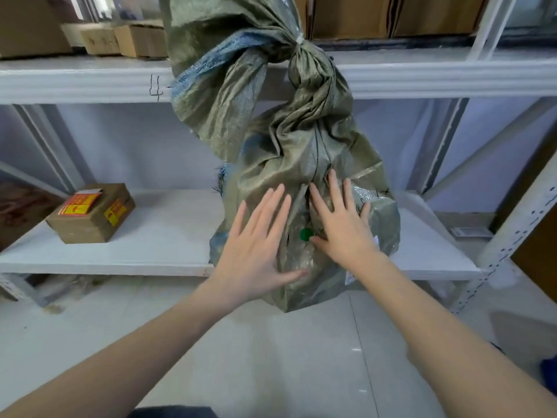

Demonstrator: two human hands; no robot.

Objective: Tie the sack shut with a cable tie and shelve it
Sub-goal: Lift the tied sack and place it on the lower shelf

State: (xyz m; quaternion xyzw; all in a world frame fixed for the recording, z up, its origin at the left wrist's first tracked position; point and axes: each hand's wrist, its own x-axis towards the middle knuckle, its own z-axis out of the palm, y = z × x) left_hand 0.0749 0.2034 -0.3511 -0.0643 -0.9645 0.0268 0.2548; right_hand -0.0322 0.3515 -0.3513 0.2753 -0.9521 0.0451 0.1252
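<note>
An olive-green woven sack [289, 152] stands on the lower white shelf [162, 236], its bottom overhanging the shelf's front edge. Its neck is bunched tight by a white cable tie [300, 39], and the loose top flops over to the left. My left hand [256, 248] lies flat against the sack's front with fingers spread. My right hand [340, 224] presses flat beside it, just right of a green round sticker [306, 234]. Neither hand grips anything.
A taped brown box [93, 215] with red and yellow labels sits on the lower shelf to the left. The upper shelf [75, 82] carries several cardboard boxes [138, 39]. A perforated white upright [512, 230] stands at the right. Pale floor lies below.
</note>
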